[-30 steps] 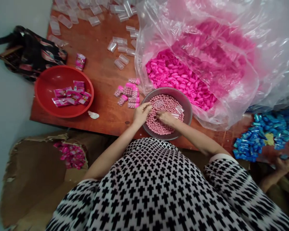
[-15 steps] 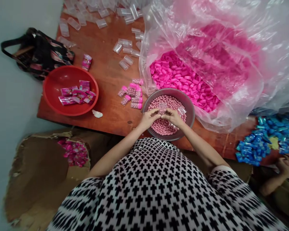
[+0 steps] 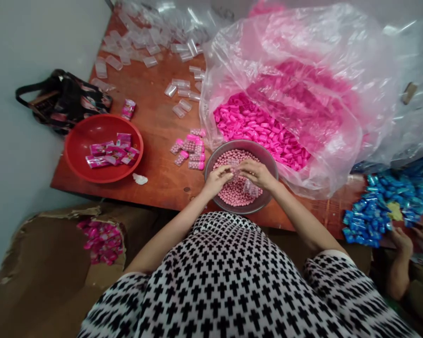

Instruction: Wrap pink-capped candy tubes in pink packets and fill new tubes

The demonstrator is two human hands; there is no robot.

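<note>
My left hand (image 3: 218, 180) is closed on a small clear plastic container (image 3: 234, 170) over the grey bowl (image 3: 211, 162). From the other side, the fingers of my right hand (image 3: 259, 174) pinch the same container; its contents are too blurred to make out. Pink candy balls (image 3: 236, 198) fill much of the bowl beneath both hands. Under my right hand, more clear containers (image 3: 251, 188) lie on the candy. Left of the bowl stands a group of filled containers with pink caps (image 3: 196, 157).
Behind the bowl, a large clear bag (image 3: 324, 180) holds loose pink caps (image 3: 257, 126). Clear containers (image 3: 141, 40) lie at the back left. A red bowl (image 3: 77, 162) with pink packets and a handbag (image 3: 84, 91) are left. Another person's hands (image 3: 402, 239) are near blue packets (image 3: 366, 220).
The camera view has tilted, so the table appears lower. My right hand's fingers have shifted over the top of the container. The other person's hands have moved apart near the blue packets.
</note>
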